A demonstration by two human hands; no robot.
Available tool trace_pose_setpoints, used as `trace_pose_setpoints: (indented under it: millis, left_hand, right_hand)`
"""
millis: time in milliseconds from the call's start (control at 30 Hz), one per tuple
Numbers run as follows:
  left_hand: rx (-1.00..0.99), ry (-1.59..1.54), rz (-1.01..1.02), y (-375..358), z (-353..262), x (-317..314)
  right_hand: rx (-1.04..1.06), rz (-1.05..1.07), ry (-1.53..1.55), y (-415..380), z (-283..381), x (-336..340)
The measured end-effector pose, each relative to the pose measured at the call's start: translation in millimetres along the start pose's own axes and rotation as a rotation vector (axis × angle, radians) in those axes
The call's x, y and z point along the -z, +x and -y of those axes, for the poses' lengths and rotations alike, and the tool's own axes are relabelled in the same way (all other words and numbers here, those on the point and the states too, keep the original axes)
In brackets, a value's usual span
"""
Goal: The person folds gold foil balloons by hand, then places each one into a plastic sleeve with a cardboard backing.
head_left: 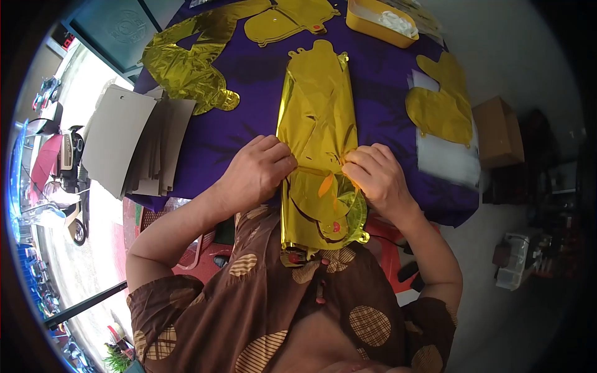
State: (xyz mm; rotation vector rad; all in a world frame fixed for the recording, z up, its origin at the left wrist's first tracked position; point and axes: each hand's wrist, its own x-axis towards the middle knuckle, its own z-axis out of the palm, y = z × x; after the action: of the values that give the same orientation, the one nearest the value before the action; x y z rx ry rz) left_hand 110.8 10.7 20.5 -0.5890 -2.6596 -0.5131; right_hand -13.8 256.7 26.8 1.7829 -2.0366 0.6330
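A flat, shiny gold foil balloon [320, 105] lies lengthwise in front of me, its far end on the purple-covered table [385, 112]. Its near part hangs over the table edge toward my lap, with a fold across it and small orange and red printed marks. At its left edge, my left hand [264, 163] pinches the foil with curled fingers. Opposite, my right hand [377, 175] grips the right edge near the same fold. The fingertips of both hands are partly hidden against the foil.
More gold foil balloons lie at the far left [193, 74], far middle [289, 23] and right [444, 99]. A stack of grey cardboard sheets [134, 140] overhangs the left edge. Clear plastic bags [448, 158] lie right; a yellow tray [379, 34] holds white material. A cardboard box [500, 133] stands beyond.
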Motion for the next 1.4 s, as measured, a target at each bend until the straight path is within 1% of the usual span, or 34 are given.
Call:
trace_pose_setpoints:
  millis: [100,200,300,333,433,533,633,867,933,1033,1133,1233,1333,1400]
  left_hand:
    - [0.143,-0.101,-0.07,6,-4,2]
    - [0.309,-0.182,-0.094,10,4,0]
    - [0.56,-0.289,-0.101,18,7,-3]
    - [0.644,-0.325,-0.102,22,7,-4]
    - [0.77,-0.329,-0.096,34,6,0]
    - [0.771,-0.258,-0.049,36,13,-5]
    - [0.814,-0.219,-0.018,41,13,-5]
    - [0.771,-0.307,-0.139,33,20,-7]
    - [0.76,-0.351,-0.166,28,16,-3]
    - [0.753,-0.379,-0.151,20,5,1]
    - [0.722,-0.382,-0.122,15,-10,5]
    - [0.713,-0.353,-0.104,4,-25,0]
    - [0.69,-0.318,-0.037,-2,-36,-4]
    - [0.675,-0.305,-0.015,-4,-42,-6]
  right_hand:
    - [-0.092,0.012,0.157,5,-2,5]
    - [-0.309,0.035,0.268,3,-14,-2]
    - [-0.713,0.021,0.494,10,-13,-8]
    - [-0.766,0.027,0.48,14,-13,-9]
    - [-0.929,0.053,0.431,24,-11,-14]
    - [-0.903,0.047,0.35,24,-8,-20]
    - [-0.884,0.042,0.304,26,-9,-24]
    - [-0.933,0.096,0.264,33,-6,-22]
    - [-0.947,0.112,0.249,34,-4,-20]
    - [-0.984,0.167,0.269,34,4,-12]
    - [-0.979,0.173,0.295,23,17,-4]
    - [-1.028,0.181,0.348,12,33,7]
    - [-1.09,0.177,0.386,5,50,17]
    - [-1.086,0.143,0.373,-3,58,18]
